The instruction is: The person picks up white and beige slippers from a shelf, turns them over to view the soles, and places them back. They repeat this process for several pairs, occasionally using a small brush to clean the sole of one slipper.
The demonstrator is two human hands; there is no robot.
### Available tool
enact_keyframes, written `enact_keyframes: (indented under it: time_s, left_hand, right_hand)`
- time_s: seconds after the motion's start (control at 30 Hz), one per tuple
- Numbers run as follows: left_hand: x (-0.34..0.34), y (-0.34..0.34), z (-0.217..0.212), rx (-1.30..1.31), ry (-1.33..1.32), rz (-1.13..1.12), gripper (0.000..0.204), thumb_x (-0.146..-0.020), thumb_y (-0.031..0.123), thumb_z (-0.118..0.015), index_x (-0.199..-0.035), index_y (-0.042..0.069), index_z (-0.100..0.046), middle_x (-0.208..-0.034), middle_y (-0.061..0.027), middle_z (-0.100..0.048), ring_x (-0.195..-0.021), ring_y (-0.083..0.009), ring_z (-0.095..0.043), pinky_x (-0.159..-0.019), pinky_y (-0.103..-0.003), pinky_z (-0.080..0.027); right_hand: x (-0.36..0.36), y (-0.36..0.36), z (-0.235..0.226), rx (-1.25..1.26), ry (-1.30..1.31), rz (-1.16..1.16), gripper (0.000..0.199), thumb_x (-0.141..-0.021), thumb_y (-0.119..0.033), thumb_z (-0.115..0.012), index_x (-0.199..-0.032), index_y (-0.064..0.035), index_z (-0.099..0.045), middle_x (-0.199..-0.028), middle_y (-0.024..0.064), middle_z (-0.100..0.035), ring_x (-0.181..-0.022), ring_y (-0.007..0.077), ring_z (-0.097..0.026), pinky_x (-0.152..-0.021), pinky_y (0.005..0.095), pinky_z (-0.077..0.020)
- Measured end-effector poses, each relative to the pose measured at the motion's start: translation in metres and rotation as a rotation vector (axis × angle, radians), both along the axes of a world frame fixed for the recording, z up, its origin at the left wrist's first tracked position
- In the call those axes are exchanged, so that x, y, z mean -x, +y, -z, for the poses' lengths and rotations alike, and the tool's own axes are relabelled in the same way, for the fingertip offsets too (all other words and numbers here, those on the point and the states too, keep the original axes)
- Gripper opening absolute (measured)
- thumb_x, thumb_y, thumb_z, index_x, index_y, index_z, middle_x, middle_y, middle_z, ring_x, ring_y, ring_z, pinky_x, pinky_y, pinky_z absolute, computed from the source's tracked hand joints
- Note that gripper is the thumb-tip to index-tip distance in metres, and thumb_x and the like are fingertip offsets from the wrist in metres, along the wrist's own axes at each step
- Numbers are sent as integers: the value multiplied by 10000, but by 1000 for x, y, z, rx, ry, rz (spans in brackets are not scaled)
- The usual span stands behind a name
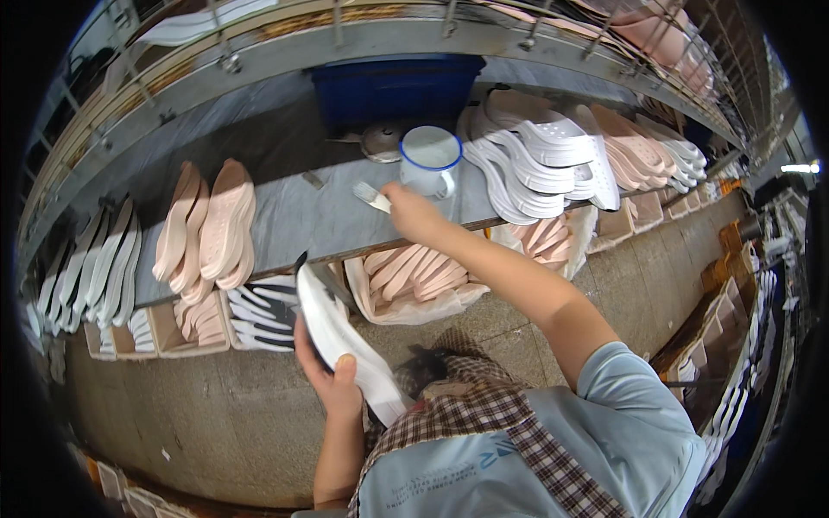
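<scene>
My left hand [332, 377] grips a white shoe sole [338, 324] with a dark edge, held tilted in front of my apron below the bench's near edge. Over the bench, my right hand [414, 214] is closed on a small pale brush [372, 198], its end pointing left. Just behind that hand stands a white mug [421, 180] with a blue rim, its handle to the right. A round metal lid [380, 143] lies beside the mug. The brush is apart from the sole.
White soles [527, 142] are stacked right of the mug, pink soles [630, 147] beyond. More pink soles [226, 224] and dark-and-white ones [112, 255] line the bench's left. A blue bin [397, 91] stands behind. Boxes of soles [414, 281] sit below the bench [298, 216].
</scene>
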State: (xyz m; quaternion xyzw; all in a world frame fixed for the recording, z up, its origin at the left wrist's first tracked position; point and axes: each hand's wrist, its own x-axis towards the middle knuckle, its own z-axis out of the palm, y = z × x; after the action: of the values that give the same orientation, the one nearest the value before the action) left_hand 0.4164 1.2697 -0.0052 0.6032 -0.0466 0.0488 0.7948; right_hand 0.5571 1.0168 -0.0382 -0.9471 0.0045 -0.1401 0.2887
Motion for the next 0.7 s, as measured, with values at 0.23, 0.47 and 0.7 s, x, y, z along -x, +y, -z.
enact_keyframes:
  time_s: [0.23, 0.47, 0.7]
  left_hand:
    - [3, 28, 36, -202, 120, -156, 769, -784, 258, -529, -1424, -18, -205, -1407, -222, -289, -1266, -336, -344, -1030, -438, -308]
    - [-17, 24, 58, -156, 220, -104, 750, -808, 321, -674, -1361, -40, -317, -1266, -201, -497, -1077, -292, -546, -955, -415, -425]
    - [-25, 4, 61, -153, 204, 7, 690, -833, 273, -606, -1366, -47, -307, -1296, -203, -458, -1108, -289, -507, -972, -416, -398]
  right_hand:
    - [-59, 54, 12, 383, -290, -119, 103, -650, -112, -577, -711, -64, -645, -916, 180, -588, -926, 346, -545, -808, 479, -450]
    - [-141, 104, 23, 245, 149, -78, 367, -711, -248, -614, -1033, -83, -681, -1240, 135, -532, -1217, 315, -400, -1089, 501, -200]
    - [-137, 113, 18, 67, -131, 4, 238, -655, -186, -674, -824, -20, -664, -953, 96, -597, -1024, 268, -505, -861, 356, -424]
